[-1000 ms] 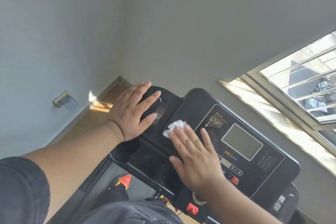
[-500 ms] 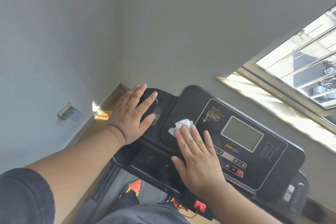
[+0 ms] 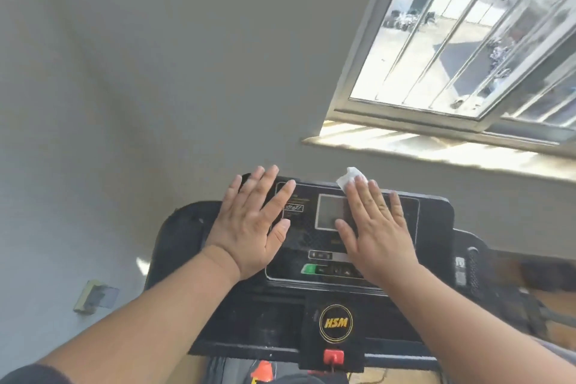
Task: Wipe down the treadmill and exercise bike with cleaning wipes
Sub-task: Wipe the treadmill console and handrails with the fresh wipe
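Black treadmill console [image 3: 436, 227] all the way across, with a grey display screen [image 3: 327, 212] at its centre. White wipe [image 3: 349, 179] at the top edge, crumpled and bright. There's a green button [image 3: 310, 269] glowing low on the panel, and a red safety key [image 3: 333, 356] below it. Round black badge [image 3: 336, 323], yellow ring, yellow "HSM" lettering. Orange-red patch [image 3: 263, 371] at the bottom. Pale grey wall [image 3: 156, 72], white window frame [image 3: 367, 50], striped sunlight on the sill [image 3: 405, 140].

Black treadmill console [image 3: 436, 227], HSM badge, grey screen mid-panel, green button low, red safety key at bottom edge; crumpled white wipe [image 3: 349, 179] at console's top edge, pressed under flat fingers.
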